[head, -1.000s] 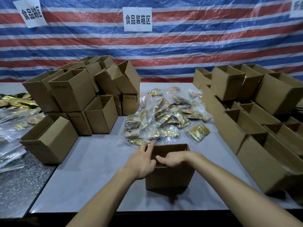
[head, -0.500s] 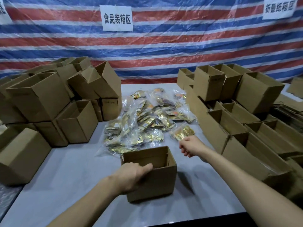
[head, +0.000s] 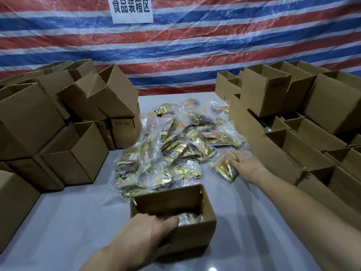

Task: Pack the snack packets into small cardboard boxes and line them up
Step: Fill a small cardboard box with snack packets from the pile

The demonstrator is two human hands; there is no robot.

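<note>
Near edge: left hand (head: 148,229) grips the near-left rim of a small open brown cardboard box (head: 197,233), fingers curled over the rim into the box, thumb side not visible. The box sits upright on the grey tabletop (head: 68,222), near centre, flaps open. 1 clear-wrapped gold snack packet (head: 188,218) lies inside it at the bottom, just right of the left fingertips; rest of the box interior is dark, count unclear.

Mid right: right hand (head: 244,163) is stretched out, fingers straight and spread, laid flat on top of a single gold foil snack packet (head: 223,170). Not curled round it as far as I can see. That packet lies on the tabletop apart from the box, at the right edge of the heap.

Middle: loose heap of gold and orange snack packets in clear plastic (head: 175,145), just beyond the box, reaching toward the far end of the tabletop.

Left: stack of empty brown cardboard boxes (head: 58,124), some upright, some tipped on their sides, 2 to 3 levels high.
Right: rows of open brown cardboard boxes (head: 293,133) side by side, more stacked on top at the far end.

Far: red, white and blue striped tarp (head: 195,55) as backdrop, white paper sign with black characters (head: 132,8) fixed to it at top centre.
</note>
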